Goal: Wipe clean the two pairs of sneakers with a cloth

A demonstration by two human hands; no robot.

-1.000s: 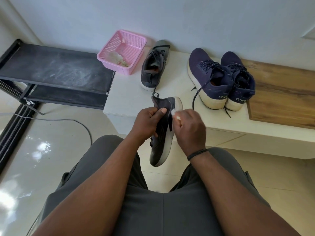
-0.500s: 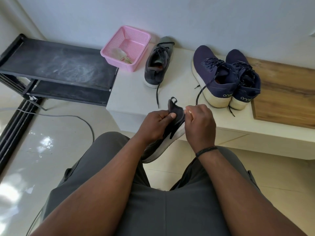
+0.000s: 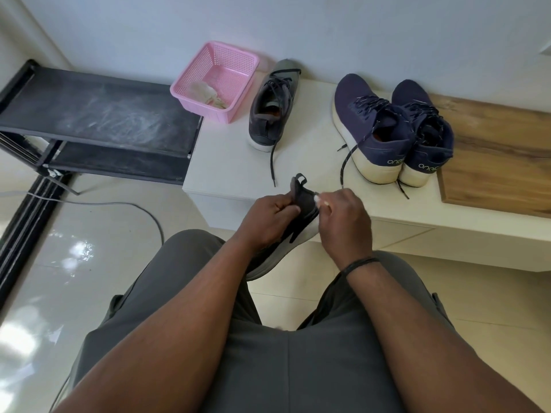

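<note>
My left hand (image 3: 269, 217) grips a dark grey sneaker (image 3: 301, 222) near its heel, holding it above my lap with the white sole turned to the right. My right hand (image 3: 343, 219) pinches a small white cloth (image 3: 317, 199), mostly hidden under the fingers, against the shoe's heel. The matching grey sneaker (image 3: 272, 108) stands on the white bench (image 3: 226, 171). A navy pair with cream soles (image 3: 393, 129) stands to its right, heels toward me.
A pink plastic basket (image 3: 216, 80) with a crumpled cloth inside sits at the bench's back left corner. A black shoe rack (image 3: 95, 120) stands to the left. A wooden board (image 3: 501, 156) covers the bench's right part. A grey cable (image 3: 119, 204) lies on the glossy floor.
The held sneaker has been tilted so its toe points down left and its sole faces right. My right hand with the cloth moved up to the heel.
</note>
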